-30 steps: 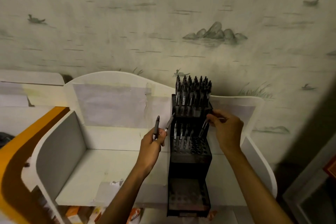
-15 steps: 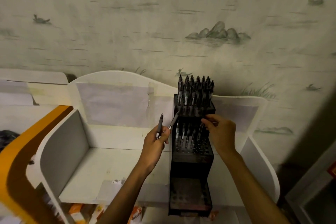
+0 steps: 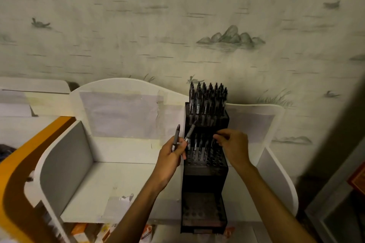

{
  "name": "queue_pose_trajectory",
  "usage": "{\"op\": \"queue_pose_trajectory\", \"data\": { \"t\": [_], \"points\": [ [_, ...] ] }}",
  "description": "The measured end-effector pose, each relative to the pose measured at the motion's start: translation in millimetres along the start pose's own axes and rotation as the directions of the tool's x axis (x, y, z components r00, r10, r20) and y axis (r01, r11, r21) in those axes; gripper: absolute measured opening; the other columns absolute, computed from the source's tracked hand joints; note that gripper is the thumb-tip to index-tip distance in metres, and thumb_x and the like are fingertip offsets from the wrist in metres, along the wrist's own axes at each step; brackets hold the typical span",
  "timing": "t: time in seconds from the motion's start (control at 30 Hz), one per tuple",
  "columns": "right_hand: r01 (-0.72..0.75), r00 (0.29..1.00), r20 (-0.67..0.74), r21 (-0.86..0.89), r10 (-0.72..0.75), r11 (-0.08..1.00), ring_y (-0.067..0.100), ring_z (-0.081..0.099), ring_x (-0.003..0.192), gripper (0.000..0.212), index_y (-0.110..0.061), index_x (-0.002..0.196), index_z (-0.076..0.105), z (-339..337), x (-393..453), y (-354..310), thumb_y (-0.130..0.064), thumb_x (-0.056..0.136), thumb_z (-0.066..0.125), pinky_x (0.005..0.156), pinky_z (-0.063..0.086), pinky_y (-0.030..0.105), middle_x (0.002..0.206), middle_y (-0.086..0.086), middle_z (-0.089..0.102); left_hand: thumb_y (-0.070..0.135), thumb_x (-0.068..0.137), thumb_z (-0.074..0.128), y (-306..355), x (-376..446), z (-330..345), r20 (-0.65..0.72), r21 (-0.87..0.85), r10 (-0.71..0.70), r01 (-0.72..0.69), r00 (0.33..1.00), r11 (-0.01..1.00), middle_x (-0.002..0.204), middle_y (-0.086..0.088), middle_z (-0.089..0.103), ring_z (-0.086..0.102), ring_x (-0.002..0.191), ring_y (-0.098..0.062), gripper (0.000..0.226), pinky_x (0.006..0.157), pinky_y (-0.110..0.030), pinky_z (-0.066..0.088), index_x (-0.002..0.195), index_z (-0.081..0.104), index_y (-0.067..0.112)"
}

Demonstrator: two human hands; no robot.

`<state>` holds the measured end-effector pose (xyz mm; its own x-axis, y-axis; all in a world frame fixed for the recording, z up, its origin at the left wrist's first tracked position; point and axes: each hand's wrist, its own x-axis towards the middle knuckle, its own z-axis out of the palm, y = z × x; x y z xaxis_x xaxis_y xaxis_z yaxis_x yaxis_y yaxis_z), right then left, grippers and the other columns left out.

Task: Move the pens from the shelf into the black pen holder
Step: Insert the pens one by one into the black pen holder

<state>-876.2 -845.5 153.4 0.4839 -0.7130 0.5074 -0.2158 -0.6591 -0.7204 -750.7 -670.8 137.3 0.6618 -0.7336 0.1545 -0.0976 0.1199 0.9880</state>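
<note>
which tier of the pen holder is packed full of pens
The top, rearmost tier of the black stepped pen holder; the middle tier is partly filled, the front tier empty.

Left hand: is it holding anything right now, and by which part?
The left hand grips two pens by their lower barrels, the upper ends sticking up beside the black pen holder.

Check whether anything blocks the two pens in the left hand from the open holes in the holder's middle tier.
Nothing visible does. The left hand holds two pens beside the black pen holder; empty holes show at the middle tier's front. The right hand hovers over that tier's right side.
</note>
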Motion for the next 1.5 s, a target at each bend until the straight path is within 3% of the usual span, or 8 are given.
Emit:
{"op": "queue_pose_trajectory", "data": {
  "t": [0.17, 0.33, 0.5, 0.67, 0.87, 1.17, 1.33, 1.5],
  "points": [
    [-0.090, 0.995, 0.048, 0.007, 0.090, 0.996, 0.017, 0.071, 0.075, 0.022, -0.005, 0.102, 0.074, 5.2, -6.6, 9.5, -0.017, 0.084, 0.075, 0.080, 0.060, 0.043, 0.086, 0.008, 0.075, 0.032, 0.103, 0.050, 1.6, -1.3, 0.2, 0.024, 0.046, 0.011, -0.013, 1.000, 0.999, 0.072, -0.008, 0.059, 0.049, 0.049, -0.001, 0.020, 0.052, -0.012, 0.039, 0.105, 0.062, 0.017],
    [-0.060, 0.998, -0.008, -0.065, 0.059, 0.996, 0.011, 0.069, 0.072, 0.013, -0.011, 0.090, 0.077, -11.5, -2.0, -7.8, -0.018, 0.079, 0.080, 0.071, 0.052, 0.016, 0.082, 0.001, 0.075, 0.029, 0.102, 0.052, 1.7, -2.0, 1.3, 0.031, 0.071, -0.007, 0.005, 0.999, 0.997, 0.070, -0.007, 0.058, 0.049, 0.048, -0.001, 0.021, 0.048, -0.011, 0.039, 0.105, 0.062, 0.011],
    [-0.078, 0.993, 0.110, 0.259, 0.051, 0.963, 0.014, 0.071, 0.064, 0.009, -0.011, 0.093, 0.074, -21.7, -0.9, -56.9, -0.015, 0.085, 0.074, 0.065, 0.060, 0.027, 0.079, 0.001, 0.074, 0.029, 0.101, 0.054, 1.1, -0.4, 5.7, 0.048, 0.092, -0.006, 0.002, 0.999, 0.996, 0.068, -0.004, 0.058, 0.048, 0.048, -0.001, 0.020, 0.051, -0.012, 0.038, 0.102, 0.063, 0.010],
    [0.005, 0.961, 0.274, 0.162, -0.050, 0.987, 0.006, 0.066, 0.055, 0.017, -0.016, 0.094, 0.075, -10.4, 0.6, -85.4, -0.030, 0.084, 0.075, 0.057, 0.053, 0.016, 0.073, -0.004, 0.072, 0.025, 0.100, 0.057, 6.4, -0.8, 9.9, 0.088, 0.123, 0.025, -0.036, 0.996, 0.992, 0.068, -0.003, 0.058, 0.051, 0.052, -0.003, 0.015, 0.057, -0.014, 0.041, 0.097, 0.063, 0.011],
    [0.045, 0.896, 0.430, 0.164, -0.112, 0.985, 0.005, 0.069, 0.068, 0.019, -0.017, 0.094, 0.076, 2.1, -0.5, -87.8, -0.028, 0.080, 0.080, 0.067, 0.053, 0.016, 0.074, -0.006, 0.073, 0.027, 0.101, 0.056, 9.3, -7.0, 11.8, 0.121, 0.146, 0.048, -0.065, 0.992, 0.987, 0.090, -0.009, 0.068, 0.060, 0.064, -0.004, 0.015, 0.066, -0.018, 0.050, 0.103, 0.060, 0.041],
    [-0.163, 0.924, 0.383, 0.349, 0.018, 0.923, 0.031, 0.070, 0.067, 0.011, -0.002, 0.093, 0.058, -26.2, 16.9, -82.3, -0.012, 0.092, 0.064, 0.062, 0.057, 0.034, 0.080, 0.013, 0.074, 0.023, 0.098, 0.061, 5.8, -2.5, -4.5, 0.060, 0.182, 0.021, -0.031, 0.998, 0.983, 0.068, 0.004, 0.060, 0.052, 0.057, -0.001, 0.011, 0.059, -0.016, 0.040, 0.096, 0.067, 0.013],
    [-0.318, 0.917, 0.373, 0.461, 0.144, 0.829, 0.026, 0.065, 0.061, 0.011, -0.004, 0.081, 0.057, -44.9, 18.5, -66.1, 0.002, 0.091, 0.059, 0.057, 0.053, 0.026, 0.073, 0.016, 0.071, 0.024, 0.097, 0.062, 6.9, -1.2, -8.7, 0.034, 0.183, 0.055, -0.061, 0.998, 0.981, 0.070, -0.010, 0.061, 0.053, 0.058, -0.002, 0.011, 0.062, -0.018, 0.040, 0.091, 0.067, 0.016],
    [-0.468, 0.884, 0.369, 0.707, 0.288, 0.531, 0.020, 0.065, 0.061, 0.017, -0.007, 0.077, 0.057, -55.4, 13.6, -50.6, 0.004, 0.090, 0.054, 0.059, 0.055, 0.024, 0.076, 0.016, 0.069, 0.023, 0.098, 0.061, 7.0, -4.2, -9.5, 0.047, 0.167, 0.072, -0.079, 0.996, 0.983, 0.067, -0.005, 0.058, 0.049, 0.054, -0.001, 0.013, 0.061, -0.011, 0.040, 0.092, 0.066, 0.013]
  ]
}}
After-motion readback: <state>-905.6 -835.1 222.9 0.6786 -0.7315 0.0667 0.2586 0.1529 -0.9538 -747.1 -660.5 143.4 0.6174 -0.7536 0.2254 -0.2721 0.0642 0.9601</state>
